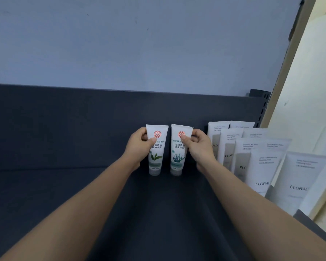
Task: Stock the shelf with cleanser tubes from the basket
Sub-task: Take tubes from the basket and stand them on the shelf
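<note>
Two white cleanser tubes with red round logos stand cap-down at the back of the dark shelf [64, 140]. My left hand [137, 147] grips the left tube [156, 157], which bears a green leaf picture, thumb across its front. My right hand [199, 147] grips the right tube [177, 159], which bears a teal seaweed picture, in the same way. The two tubes stand side by side with a narrow gap between them. No basket is in view.
Several white FLORAL cleansing foam tubes [262, 166] stand in rows on the right part of the shelf. A pale wall [139, 44] rises behind, and a beige upright [290, 59] bounds the shelf on the right.
</note>
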